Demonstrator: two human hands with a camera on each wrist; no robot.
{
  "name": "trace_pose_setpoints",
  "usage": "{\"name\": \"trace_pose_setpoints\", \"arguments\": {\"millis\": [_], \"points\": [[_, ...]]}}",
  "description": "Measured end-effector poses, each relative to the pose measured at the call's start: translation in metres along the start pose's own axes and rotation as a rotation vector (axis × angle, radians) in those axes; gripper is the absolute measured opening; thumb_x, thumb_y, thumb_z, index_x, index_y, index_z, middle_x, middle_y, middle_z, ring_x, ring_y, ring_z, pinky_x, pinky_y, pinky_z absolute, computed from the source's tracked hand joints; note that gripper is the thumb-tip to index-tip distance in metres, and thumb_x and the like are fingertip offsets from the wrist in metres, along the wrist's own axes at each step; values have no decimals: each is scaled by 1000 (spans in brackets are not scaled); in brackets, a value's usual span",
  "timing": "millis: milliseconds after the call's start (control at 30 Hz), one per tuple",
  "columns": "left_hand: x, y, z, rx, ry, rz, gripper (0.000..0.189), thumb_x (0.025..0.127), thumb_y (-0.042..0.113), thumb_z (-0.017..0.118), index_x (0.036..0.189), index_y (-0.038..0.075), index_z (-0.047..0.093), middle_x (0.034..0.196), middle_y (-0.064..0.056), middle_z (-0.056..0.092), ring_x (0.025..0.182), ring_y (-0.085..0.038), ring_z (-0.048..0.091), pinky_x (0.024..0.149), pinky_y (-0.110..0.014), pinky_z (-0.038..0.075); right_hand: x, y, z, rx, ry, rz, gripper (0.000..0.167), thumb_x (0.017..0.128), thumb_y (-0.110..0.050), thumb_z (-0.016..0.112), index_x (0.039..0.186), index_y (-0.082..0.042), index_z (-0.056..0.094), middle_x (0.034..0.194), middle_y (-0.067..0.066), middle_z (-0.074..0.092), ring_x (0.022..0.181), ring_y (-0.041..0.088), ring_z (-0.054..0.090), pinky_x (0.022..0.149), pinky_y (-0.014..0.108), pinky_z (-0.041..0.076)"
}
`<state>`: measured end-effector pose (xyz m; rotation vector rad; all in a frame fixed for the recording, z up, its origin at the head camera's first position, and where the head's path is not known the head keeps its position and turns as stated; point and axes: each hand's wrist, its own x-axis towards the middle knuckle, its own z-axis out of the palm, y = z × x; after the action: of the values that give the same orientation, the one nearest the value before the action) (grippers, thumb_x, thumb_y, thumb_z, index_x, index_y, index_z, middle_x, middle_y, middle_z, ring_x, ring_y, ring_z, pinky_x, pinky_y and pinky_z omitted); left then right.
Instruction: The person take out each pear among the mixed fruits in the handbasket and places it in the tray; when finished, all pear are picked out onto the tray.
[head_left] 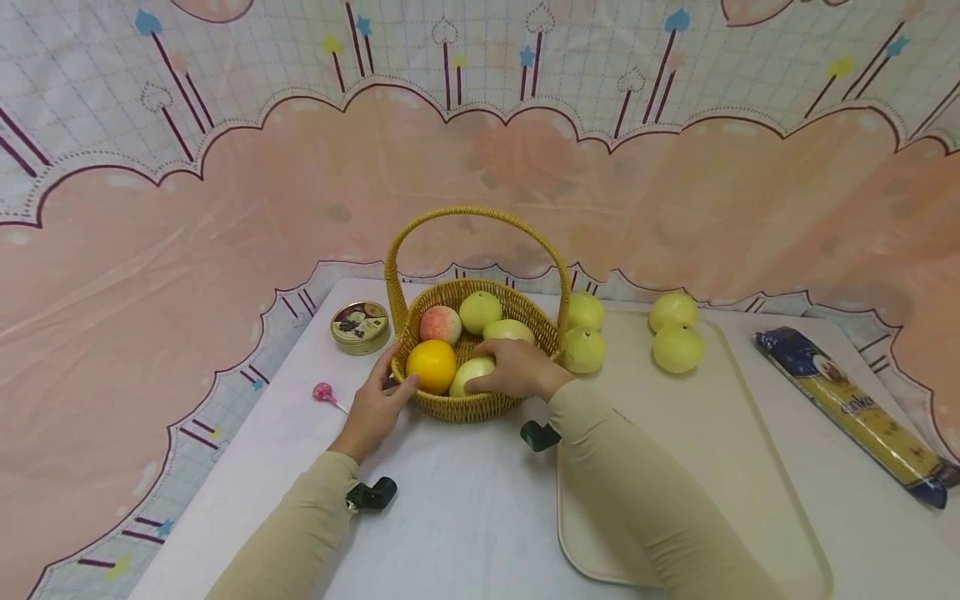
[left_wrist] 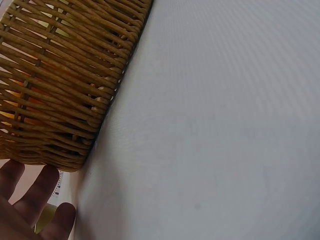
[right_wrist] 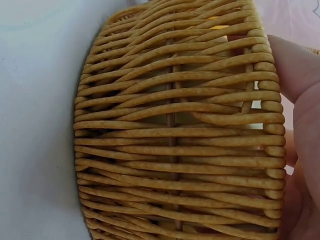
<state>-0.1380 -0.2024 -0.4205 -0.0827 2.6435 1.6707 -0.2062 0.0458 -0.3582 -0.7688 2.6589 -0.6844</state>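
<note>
A yellow wicker basket (head_left: 468, 408) with a tall arched handle stands on the white table. My left hand (head_left: 375, 412) holds its left side, thumb at the front rim beside an orange (head_left: 431, 367) and fingers against the outer weave. Over the front right rim reaches my right hand (head_left: 517, 367), thumb and fingers around a pale green round fruit (head_left: 468, 375) inside. Also in the basket are a pink-red peach (head_left: 440, 325), a green fruit (head_left: 481, 312) and a yellow-green fruit (head_left: 508, 331). Both wrist views mostly show the basket's woven wall (right_wrist: 175, 135).
A beige tray (head_left: 675, 467) lies to the right, with two green fruits (head_left: 678, 347) at its back and two more (head_left: 583, 350) beside the basket. A long biscuit packet (head_left: 855, 408) is far right. Left are a round tin (head_left: 360, 327) and a lollipop (head_left: 323, 392).
</note>
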Motion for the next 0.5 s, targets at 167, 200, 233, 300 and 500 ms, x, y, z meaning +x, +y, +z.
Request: {"name": "trace_pose_setpoints", "arguments": {"millis": [167,200,233,300,500], "points": [[0,-1,0,-4,-1,3,72,102,39,58,161,21,20,159,-21,28,131,-42,47,106,-52,43,1,0,0,4,7,-4,69,84,-50,76,138,-9,60,134,7,62,120,25,56,105,40,43],[0,-1,0,-4,-1,4,72,102,39,57,161,21,20,159,-21,28,131,-42,47,106,-52,43,1,0,1,8,9,-6,68,84,-49,76,138,-9,60,134,6,62,120,25,57,105,40,43],[0,-1,0,-5,1,6,72,102,39,58,161,21,20,159,-21,28,131,-42,48,106,-51,43,1,0,1,10,11,-8,68,85,-48,76,138,-9,60,134,6,62,120,25,57,104,39,43],[1,-1,0,-10,1,11,72,102,39,58,161,21,20,159,-21,28,131,-42,48,106,-51,43,1,0,1,19,14,-12,67,84,-47,76,137,-9,60,133,7,63,119,24,57,104,39,44],[2,-3,1,-10,1,11,73,102,40,58,161,21,20,160,-20,27,131,-42,47,106,-51,43,1,1,3,59,37,-18,70,83,-43,79,139,-7,58,130,9,64,117,25,58,102,39,46]]}}
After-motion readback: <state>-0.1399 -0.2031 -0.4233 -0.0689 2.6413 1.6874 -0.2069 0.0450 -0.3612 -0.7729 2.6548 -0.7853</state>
